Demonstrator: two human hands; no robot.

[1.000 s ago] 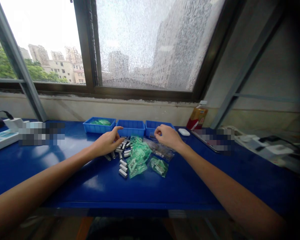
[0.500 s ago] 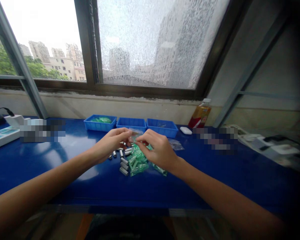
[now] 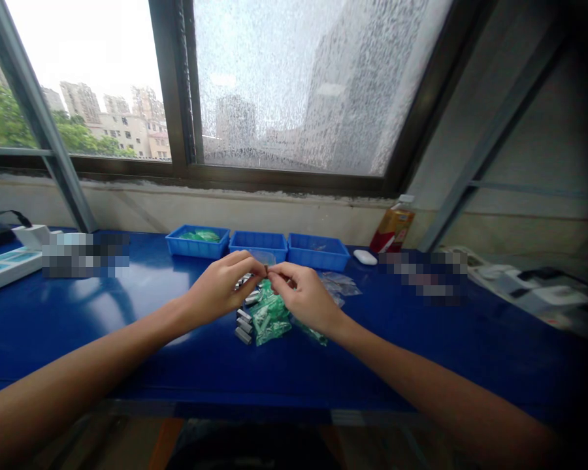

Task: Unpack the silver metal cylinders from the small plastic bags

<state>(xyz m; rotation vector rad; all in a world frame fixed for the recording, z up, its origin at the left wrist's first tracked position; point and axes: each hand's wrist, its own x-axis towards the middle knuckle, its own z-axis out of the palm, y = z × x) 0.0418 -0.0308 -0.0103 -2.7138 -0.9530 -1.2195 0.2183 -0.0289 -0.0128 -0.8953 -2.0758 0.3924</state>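
Observation:
Both my hands meet over the middle of the blue table, fingertips pinched on a small clear plastic bag. My left hand has thumb and forefinger closed at the bag's near edge. From the other side, my right hand pinches the same edge, its fingertips touching the left ones. Whether anything lies inside the bag cannot be made out. Beneath the hands is a heap of green plastic bags. Several short silver metal pieces lie just left of it, some partly hidden by my left hand.
Three blue bins stand along the back: the left bin holds green bags, beside the middle bin and right bin. Flat clear bags lie right of my hands. Farther right are a white object, a bottle and a power strip far left.
My left hand has turned and its fingers have drawn in to meet the right fingertips at the clear bag's edge. The right hand has shifted slightly down, uncovering more of the flat bags.

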